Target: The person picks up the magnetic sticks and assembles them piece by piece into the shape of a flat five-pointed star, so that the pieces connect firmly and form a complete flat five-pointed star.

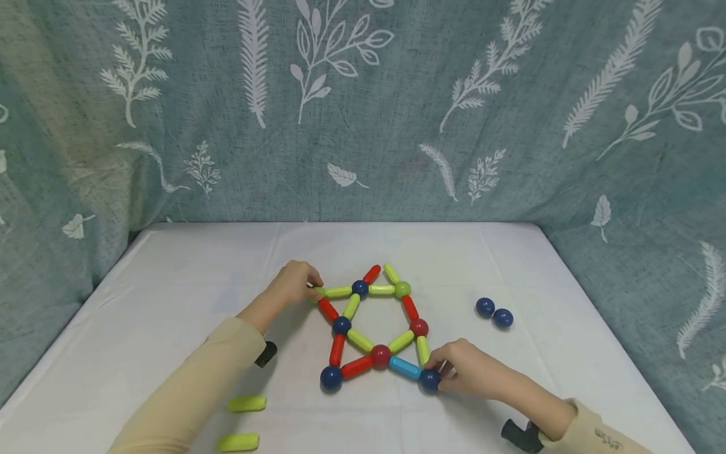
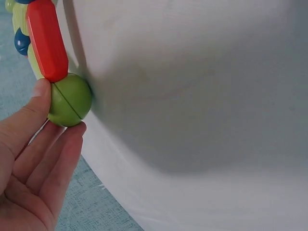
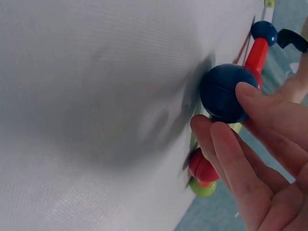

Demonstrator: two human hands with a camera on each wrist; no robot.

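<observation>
A star-like figure of balls and short rods lies on the white table. At its left point my left hand (image 1: 291, 284) pinches a green ball (image 2: 70, 101) between thumb and fingers; a red rod (image 2: 47, 41) and a yellow-green rod (image 1: 339, 292) meet that ball. My right hand (image 1: 472, 371) holds a dark blue ball (image 3: 222, 94) at the lower right point, where a light blue rod (image 1: 405, 367) and a yellow-green rod (image 1: 423, 350) come together. Another dark blue ball (image 1: 331, 378) forms the lower left point. At the top, a red rod (image 1: 371, 275) and a yellow-green rod (image 1: 391, 273) end without a ball.
Two loose dark blue balls, a left one (image 1: 484, 307) and a right one (image 1: 503, 318), sit right of the figure. Two yellow-green rods, an upper one (image 1: 246, 403) and a lower one (image 1: 239, 442), lie near the left forearm. A patterned curtain (image 1: 363, 126) hangs behind the table.
</observation>
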